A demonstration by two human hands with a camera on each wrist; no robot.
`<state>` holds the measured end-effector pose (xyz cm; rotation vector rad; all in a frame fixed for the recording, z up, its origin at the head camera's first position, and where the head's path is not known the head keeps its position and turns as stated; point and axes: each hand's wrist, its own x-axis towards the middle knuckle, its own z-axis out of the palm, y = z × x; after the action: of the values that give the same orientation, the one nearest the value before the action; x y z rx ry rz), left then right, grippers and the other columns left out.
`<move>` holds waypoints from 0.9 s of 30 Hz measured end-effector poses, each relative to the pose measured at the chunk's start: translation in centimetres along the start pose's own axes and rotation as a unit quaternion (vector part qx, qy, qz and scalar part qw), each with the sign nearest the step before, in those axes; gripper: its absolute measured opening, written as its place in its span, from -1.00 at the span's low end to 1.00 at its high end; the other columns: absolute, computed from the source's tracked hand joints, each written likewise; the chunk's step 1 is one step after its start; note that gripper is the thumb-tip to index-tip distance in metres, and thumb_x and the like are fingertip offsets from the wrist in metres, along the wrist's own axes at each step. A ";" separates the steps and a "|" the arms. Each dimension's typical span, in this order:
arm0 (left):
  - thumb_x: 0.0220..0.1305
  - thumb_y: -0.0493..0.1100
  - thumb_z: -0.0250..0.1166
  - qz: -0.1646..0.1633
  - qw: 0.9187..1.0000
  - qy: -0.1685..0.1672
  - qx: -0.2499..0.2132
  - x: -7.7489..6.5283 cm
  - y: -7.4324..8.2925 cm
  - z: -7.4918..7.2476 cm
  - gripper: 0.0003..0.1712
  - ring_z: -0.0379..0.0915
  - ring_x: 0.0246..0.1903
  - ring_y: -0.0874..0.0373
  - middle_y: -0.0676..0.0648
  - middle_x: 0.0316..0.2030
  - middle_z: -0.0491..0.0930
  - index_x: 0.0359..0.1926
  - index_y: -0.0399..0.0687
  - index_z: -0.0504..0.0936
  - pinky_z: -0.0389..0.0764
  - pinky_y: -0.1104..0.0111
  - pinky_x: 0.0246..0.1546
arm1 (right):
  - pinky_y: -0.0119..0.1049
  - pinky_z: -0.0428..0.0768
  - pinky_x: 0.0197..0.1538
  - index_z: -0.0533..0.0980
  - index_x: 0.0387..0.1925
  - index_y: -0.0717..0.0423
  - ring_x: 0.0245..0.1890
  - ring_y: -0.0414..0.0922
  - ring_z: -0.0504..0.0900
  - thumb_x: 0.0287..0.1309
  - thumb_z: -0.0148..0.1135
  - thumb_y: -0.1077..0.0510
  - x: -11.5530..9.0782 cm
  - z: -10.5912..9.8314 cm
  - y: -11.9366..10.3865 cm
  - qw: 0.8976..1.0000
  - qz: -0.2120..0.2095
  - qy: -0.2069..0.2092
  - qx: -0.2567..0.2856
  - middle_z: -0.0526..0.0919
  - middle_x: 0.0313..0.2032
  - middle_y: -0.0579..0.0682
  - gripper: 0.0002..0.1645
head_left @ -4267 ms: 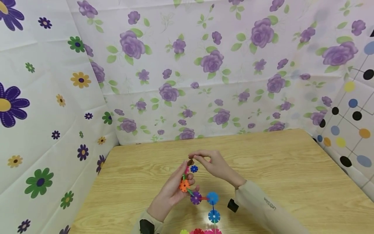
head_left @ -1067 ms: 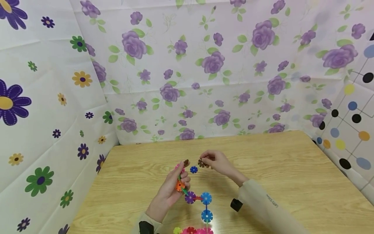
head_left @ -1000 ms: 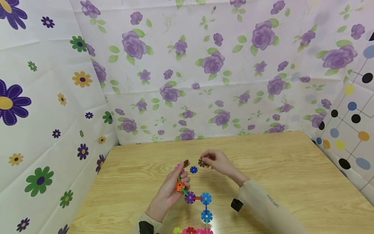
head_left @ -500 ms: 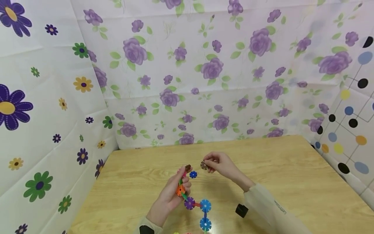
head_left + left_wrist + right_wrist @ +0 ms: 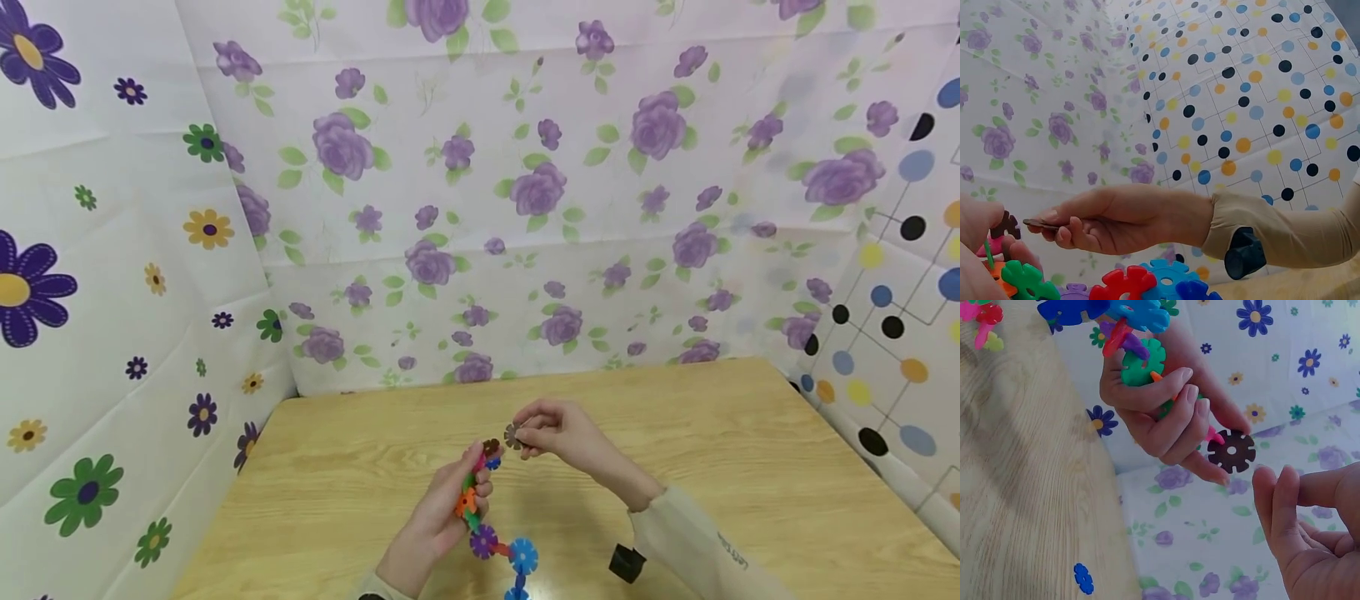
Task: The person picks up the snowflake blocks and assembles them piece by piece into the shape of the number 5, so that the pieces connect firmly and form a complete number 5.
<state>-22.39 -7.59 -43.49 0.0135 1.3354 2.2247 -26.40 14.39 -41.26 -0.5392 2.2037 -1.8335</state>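
My left hand (image 5: 442,508) grips a chain of interlocking plastic snowflake discs, its fingers curled round the orange disc (image 5: 466,502) and green pieces. At the chain's upper end, a brown snowflake disc (image 5: 1232,451) sticks out between thumb and fingertip, joined to a pink one (image 5: 1213,435). From the hand the chain hangs through a purple disc (image 5: 483,542) and a red one to a light blue disc (image 5: 523,556). My right hand (image 5: 566,437) pinches another brown disc (image 5: 1041,224) between thumb and fingers, a small gap from the first; the right wrist view hides it behind the fingers.
A loose dark blue disc (image 5: 1084,579) lies on the wooden table (image 5: 675,433), partly covered in the head view. Pink, red and yellow pieces (image 5: 984,319) show at a corner of the right wrist view. Patterned cloths (image 5: 480,208) enclose the table's back and sides.
Over four seconds ago my hands met at the brown pieces; then my right hand drew away with a brown disc. In the last half second the two brown discs have come closer. The head view has tilted up.
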 end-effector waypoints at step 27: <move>0.46 -0.01 0.07 0.031 0.994 -0.041 0.093 0.2 0.3 1.7 -0.70 0.23 -0.54 0.35 0.12 -0.43 0.45 -0.38 -0.01 0.57 0.30 0.60 -0.56 | -0.31 0.66 -0.52 0.48 -0.43 0.32 -0.66 -0.17 0.64 0.39 0.07 0.09 -2.4 0.7 -1.7 0.998 -0.006 -0.047 -0.034 0.65 -0.54 0.23 -0.63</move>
<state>-22.23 -6.23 -42.46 0.2137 1.5107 2.1168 -23.78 14.53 -39.88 -0.6395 2.2118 -1.7068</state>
